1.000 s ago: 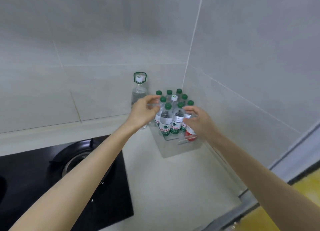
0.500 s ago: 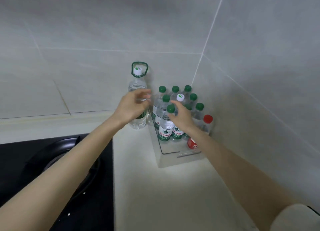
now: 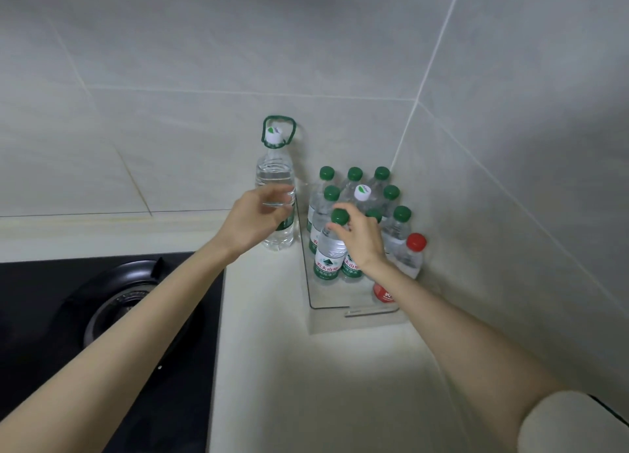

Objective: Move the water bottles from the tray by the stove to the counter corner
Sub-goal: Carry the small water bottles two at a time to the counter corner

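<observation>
Several small green-capped water bottles (image 3: pixel 391 194) stand packed in a clear tray (image 3: pixel 328 307) in the counter corner, with a white-capped bottle (image 3: pixel 362 192) among them. My right hand (image 3: pixel 362 243) pinches the neck of the front green-capped bottle (image 3: pixel 326 258), just below its cap. Left of the tray, against the back wall, stands a tall clear bottle (image 3: pixel 275 173) with a green carry loop. My left hand (image 3: pixel 253 223) curls round its lower body.
A red-capped bottle (image 3: pixel 412 251) stands at the tray's right front, against the side wall. The black stove (image 3: pixel 112 313) with its burner lies at the left. Pale counter (image 3: pixel 306 384) stretches toward me between stove and wall.
My right hand left the tray's right side and took the front bottle by the neck. My left hand moved from the tray's left edge to the tall bottle.
</observation>
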### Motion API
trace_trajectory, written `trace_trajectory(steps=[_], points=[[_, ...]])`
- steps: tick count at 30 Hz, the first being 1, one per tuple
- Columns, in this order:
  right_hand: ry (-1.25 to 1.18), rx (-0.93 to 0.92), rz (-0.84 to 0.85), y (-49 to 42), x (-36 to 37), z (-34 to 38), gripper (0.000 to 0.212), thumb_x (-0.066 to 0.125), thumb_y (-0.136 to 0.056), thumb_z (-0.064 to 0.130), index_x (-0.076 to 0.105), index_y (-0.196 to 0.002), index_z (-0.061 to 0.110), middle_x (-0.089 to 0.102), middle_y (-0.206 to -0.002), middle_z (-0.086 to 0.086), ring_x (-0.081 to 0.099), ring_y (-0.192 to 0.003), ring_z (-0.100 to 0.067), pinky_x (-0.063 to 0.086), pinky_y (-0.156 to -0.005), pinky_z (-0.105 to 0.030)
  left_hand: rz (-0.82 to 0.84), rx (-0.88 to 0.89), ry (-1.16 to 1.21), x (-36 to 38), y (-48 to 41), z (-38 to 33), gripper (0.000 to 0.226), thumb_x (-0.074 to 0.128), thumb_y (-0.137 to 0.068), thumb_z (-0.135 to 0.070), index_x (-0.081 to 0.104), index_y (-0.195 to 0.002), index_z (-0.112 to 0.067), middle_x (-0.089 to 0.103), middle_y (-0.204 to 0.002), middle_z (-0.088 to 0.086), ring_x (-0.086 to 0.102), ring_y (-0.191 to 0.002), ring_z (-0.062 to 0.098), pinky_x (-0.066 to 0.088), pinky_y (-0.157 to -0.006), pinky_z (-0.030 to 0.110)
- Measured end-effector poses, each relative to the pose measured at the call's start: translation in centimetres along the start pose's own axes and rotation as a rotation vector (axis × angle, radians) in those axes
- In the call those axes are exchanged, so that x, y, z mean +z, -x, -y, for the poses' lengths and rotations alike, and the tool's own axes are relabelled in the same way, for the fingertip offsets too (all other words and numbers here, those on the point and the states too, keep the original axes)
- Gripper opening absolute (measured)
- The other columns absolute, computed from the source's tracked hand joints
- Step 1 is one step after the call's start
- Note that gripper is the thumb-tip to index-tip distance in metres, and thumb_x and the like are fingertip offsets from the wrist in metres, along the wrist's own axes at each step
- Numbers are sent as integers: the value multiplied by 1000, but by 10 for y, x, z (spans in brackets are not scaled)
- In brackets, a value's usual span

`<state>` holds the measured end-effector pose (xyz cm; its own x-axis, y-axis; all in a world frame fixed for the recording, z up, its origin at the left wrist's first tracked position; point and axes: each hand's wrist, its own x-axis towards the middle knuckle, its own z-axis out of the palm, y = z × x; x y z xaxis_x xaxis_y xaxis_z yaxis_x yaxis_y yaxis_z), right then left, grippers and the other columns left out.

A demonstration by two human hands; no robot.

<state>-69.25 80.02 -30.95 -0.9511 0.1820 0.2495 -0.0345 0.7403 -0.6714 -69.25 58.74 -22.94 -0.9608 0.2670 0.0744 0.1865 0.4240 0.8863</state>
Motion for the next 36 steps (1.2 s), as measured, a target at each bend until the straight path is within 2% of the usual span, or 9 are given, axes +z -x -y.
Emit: trace_trajectory(steps=[3, 5, 7, 10, 14, 19, 27, 32, 36], points=[[-17, -38, -66, 3, -7, 6, 36, 73, -84, 30, 63, -118, 22, 52, -53, -7, 39, -48, -15, 37, -50, -27, -16, 18, 29, -5, 7, -7, 30, 60, -93, -15, 62, -120, -27, 66, -108, -5, 64, -90, 11, 46, -70, 8], [-25, -69, -126, 3, -19, 20, 34, 72, -85, 33, 65, -116, 24, 48, -51, -6, 37, -47, -16, 32, -48, -26, -25, 29, 43, -8, 11, -11, 30, 60, -93, -15, 61, -118, -30, 65, -108, -7, 64, -88, 8, 44, -65, 3], [-72, -130, -189, 0, -35, 39, 33, 74, -83, 33, 67, -115, 25, 57, -54, -5, 48, -49, -22, 46, -54, -33, -27, 42, 52, -9, 16, -16, 32, 61, -92, -13, 60, -122, -26, 64, -109, -7, 63, -88, 6, 44, -66, 2], [-226, -175, -190, -5, -60, 67, 37, 76, -80, 36, 67, -115, 30, 74, -81, -8, 68, -74, -28, 57, -78, -45, -17, 67, 55, -10, 21, -24, 44, 67, -89, -14, 57, -131, -19, 64, -119, -2, 64, -97, 10, 48, -83, 11], [-438, -236, -167, -7, -93, 107, 40, 79, -79, 28, 68, -117, 24, 76, -100, 2, 72, -93, -12, 57, -91, -38, -8, 87, 52, -10, 24, -33, 64, 79, -78, -26, 51, -135, -29, 58, -130, -3, 58, -115, 13, 49, -99, 33], [-567, -270, -110, -2, -110, 148, 35, 80, -78, 22, 70, -110, 27, 76, -92, 6, 72, -90, -8, 57, -90, -34, -24, 115, 120, -6, 36, -44, 84, 87, -67, -24, 44, -139, -32, 56, -126, -7, 58, -111, 8, 52, -93, 32], [-688, -298, -14, 17, -117, 179, 33, 78, -79, 10, 70, -110, 16, 76, -90, -2, 73, -87, -13, 57, -88, -29, -153, 142, 239, -11, 55, -44, 71, 90, -61, -13, 55, -121, -27, 72, -95, -9, 68, -78, -1, 52, -68, 15], [-679, -286, 139, 21, -120, 180, 35, 73, -85, 10, 66, -118, 15, 76, -98, -5, 72, -93, -8, 54, -89, -21, -248, 124, 240, -12, 58, -33, 72, 93, -56, -18, 58, -117, -33, 73, -100, -5, 70, -89, 9, 56, -75, 22], [-620, -210, 196, 17, -122, 154, 30, 62, -94, 25, 59, -123, 31, 71, -111, 8, 67, -105, -7, 52, -94, -24, -273, 57, 237, -12, 58, -23, 75, 93, -56, -23, 58, -122, -31, 73, -100, -1, 70, -91, 13, 58, -80, 30]])
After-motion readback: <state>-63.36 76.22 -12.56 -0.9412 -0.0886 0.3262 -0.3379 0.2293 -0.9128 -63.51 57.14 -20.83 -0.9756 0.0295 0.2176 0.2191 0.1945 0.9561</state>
